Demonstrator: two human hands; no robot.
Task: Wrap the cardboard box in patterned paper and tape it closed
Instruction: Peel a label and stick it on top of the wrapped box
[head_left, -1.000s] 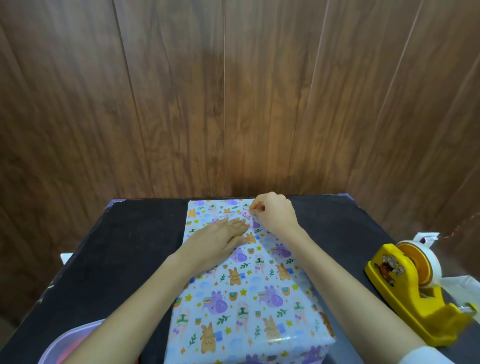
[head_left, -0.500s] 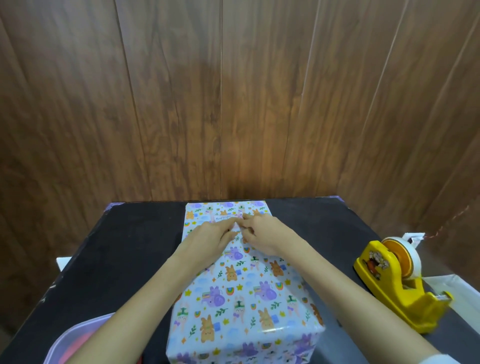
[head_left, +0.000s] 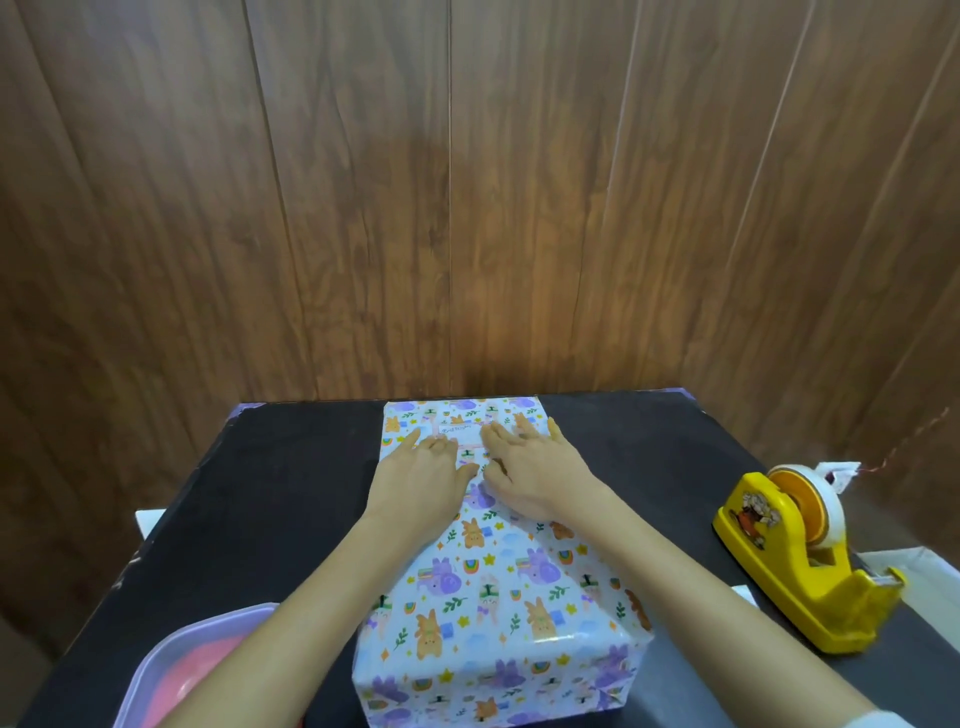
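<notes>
Cardboard box (head_left: 498, 587), wrapped, sits mid-frame on the worktop (head_left: 270, 499). Left hand (head_left: 423, 480) and right hand (head_left: 530, 473) have flattened from pinching; fingers released, pressing tape (head_left: 460, 430) down, likely sealing the seam.

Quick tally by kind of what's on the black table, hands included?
Wrapped box: 1
Yellow tape dispenser: 1
Plastic container with pink contents: 1
Hands, both flat on the box top, left hand and right hand: 2
Total: 5
</notes>
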